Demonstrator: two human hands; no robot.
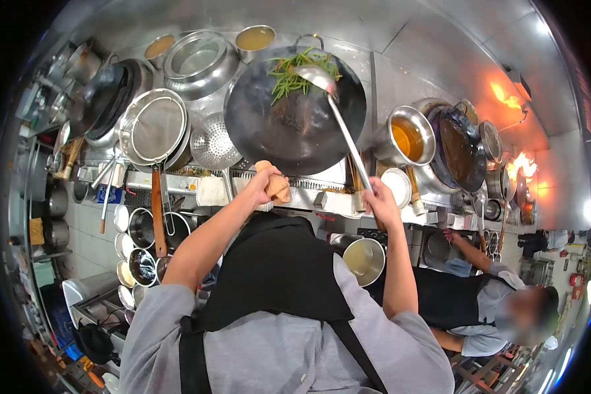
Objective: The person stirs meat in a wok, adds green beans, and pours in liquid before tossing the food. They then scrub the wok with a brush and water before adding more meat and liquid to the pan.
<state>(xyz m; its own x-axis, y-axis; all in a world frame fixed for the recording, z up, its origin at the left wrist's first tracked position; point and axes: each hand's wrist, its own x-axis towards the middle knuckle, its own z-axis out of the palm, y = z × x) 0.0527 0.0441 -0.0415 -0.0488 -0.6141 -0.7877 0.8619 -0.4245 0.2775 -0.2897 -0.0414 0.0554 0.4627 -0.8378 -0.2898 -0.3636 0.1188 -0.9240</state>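
Observation:
My left hand [261, 186] is closed around a folded tan cloth [280, 188] at the near edge of a large black wok [262, 131]. Whether the cloth grips the wok's rim or a handle cannot be made out. Long green vegetable stalks [285, 82] lie against the wok's far side. In my right hand [382, 203] is the long handle of a metal ladle [346, 128]. Its bowl reaches over the wok and rests on or just above the greens.
Left of the wok are a perforated skimmer [215, 141] and a wire strainer [156, 134]. A pot of amber liquid [407, 136] stands right. Flames [522, 165] rise farther right, where a co-worker [466, 289] stands. A pot of pale liquid [364, 261] sits close to my right side.

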